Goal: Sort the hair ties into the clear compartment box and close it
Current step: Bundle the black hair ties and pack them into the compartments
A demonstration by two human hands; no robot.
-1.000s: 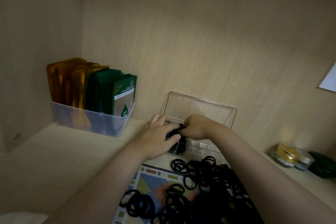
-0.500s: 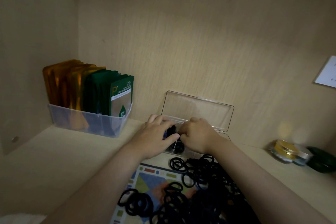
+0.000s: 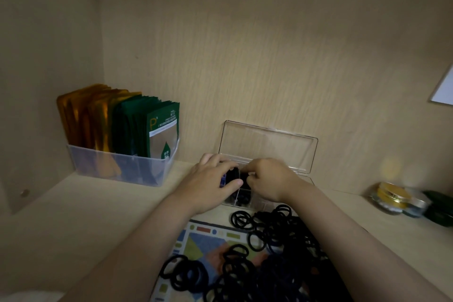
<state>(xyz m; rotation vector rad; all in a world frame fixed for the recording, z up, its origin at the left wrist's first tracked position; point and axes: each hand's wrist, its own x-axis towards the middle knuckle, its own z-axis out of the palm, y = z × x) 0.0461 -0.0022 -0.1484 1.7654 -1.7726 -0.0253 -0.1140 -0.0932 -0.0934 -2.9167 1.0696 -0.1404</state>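
The clear compartment box point(image 3: 232, 200) sits toward the back edge of the shelf point(image 3: 73, 216), roughly midway along it. Its see-through lid point(image 3: 267, 144) is thrown open and stands upright against the back wall. The box is thin clear plastic with dividers, and dark ties fill the compartments at its left end. Just in front of it, a loose heap of black hair ties point(image 3: 277, 228) spreads toward the shelf's front edge, lying partly on a patterned mat point(image 3: 196, 245).

Both forearms reach in from the front edge and meet over the box. The left hand point(image 3: 210, 184) is draped over the box's left end, fingers curved down over the far side and the thumb laid across the top, so it holds the box. The right hand point(image 3: 267, 181) is knuckles-up beside it, almost touching. Its fingers are curled tightly down into a compartment; their tips are hidden, so I cannot tell whether they pinch a tie.

Near the shelf's back left corner stands a clear bin point(image 3: 122, 167) packed with gold sachets point(image 3: 83, 115) and green sachets point(image 3: 147, 125). Small jars point(image 3: 392, 196) sit toward the right end.
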